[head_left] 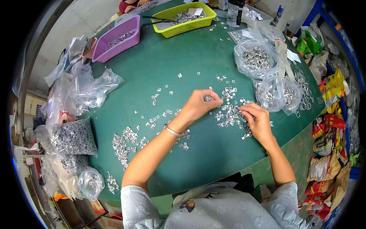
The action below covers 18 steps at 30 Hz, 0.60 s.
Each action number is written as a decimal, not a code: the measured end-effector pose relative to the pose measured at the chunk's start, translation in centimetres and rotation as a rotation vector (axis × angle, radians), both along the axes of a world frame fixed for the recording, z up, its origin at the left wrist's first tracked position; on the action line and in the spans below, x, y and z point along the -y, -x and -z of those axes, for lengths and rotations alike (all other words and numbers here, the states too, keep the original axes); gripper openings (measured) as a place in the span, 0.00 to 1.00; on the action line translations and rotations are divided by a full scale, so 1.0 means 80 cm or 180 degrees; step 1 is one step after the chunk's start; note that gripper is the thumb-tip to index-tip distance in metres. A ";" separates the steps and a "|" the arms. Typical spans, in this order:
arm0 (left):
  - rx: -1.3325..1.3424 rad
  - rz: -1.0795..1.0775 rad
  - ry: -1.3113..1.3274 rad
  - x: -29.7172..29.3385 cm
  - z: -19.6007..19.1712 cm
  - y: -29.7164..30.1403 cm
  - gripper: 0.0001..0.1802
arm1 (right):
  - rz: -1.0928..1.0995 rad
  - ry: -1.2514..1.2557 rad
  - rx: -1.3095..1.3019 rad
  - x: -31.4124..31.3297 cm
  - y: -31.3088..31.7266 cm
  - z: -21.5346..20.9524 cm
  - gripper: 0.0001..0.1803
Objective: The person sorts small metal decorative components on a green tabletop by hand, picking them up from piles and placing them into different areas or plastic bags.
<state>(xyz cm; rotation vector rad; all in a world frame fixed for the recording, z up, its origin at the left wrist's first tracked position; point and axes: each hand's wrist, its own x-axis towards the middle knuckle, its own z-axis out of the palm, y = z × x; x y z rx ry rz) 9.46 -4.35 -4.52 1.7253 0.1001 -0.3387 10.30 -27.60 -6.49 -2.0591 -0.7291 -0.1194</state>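
Silvery metal pieces (230, 110) lie in a loose heap between our hands, toward the right edge of the green table (167, 57), with more strewn toward its left edge. Along the far edge we see a yellow basin (185, 29) holding metal parts (187, 17) and a white slip (195, 11), a black tool (158, 18) laid across its rim; beside it, at the far left corner, a purple basin (120, 49) carries grey parts (121, 39). By the left edge a clear bag (74, 137) is packed full, and by the right edge a round bag (239, 57) holds rings (256, 61). Our left hand (199, 105) curls around a few pieces; our right hand (257, 120) has its thumb and fingertips nearly together at the heap, and we cannot tell whether they pinch one.
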 end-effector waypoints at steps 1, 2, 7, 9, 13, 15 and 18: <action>-0.0309 -0.0109 0.0379 -0.003 0.003 0.003 0.06 | 0.0016 0.0052 -0.0087 0.000 0.000 -0.001 0.10; -0.0617 -0.0217 0.0759 -0.005 0.009 0.006 0.06 | 0.0033 0.0105 -0.0174 0.000 -0.001 -0.005 0.10; -0.1253 -0.0536 0.1826 -0.008 0.009 0.027 0.09 | 0.0234 0.0298 0.0153 -0.010 0.007 -0.008 0.10; -0.1262 -0.0525 0.2023 -0.008 0.016 0.037 0.09 | 0.0093 0.0390 0.0009 -0.013 0.011 -0.009 0.09; -0.1266 -0.0649 0.1847 -0.003 0.015 0.049 0.10 | 0.0144 0.0461 0.0003 -0.016 0.008 -0.010 0.08; -0.0804 -0.0439 0.1005 -0.005 0.018 0.055 0.10 | 0.0148 0.0464 0.0072 -0.011 0.006 -0.006 0.07; 0.0245 -0.0221 -0.0366 0.000 0.011 0.068 0.11 | 0.0150 0.0473 0.0124 -0.008 0.007 -0.007 0.07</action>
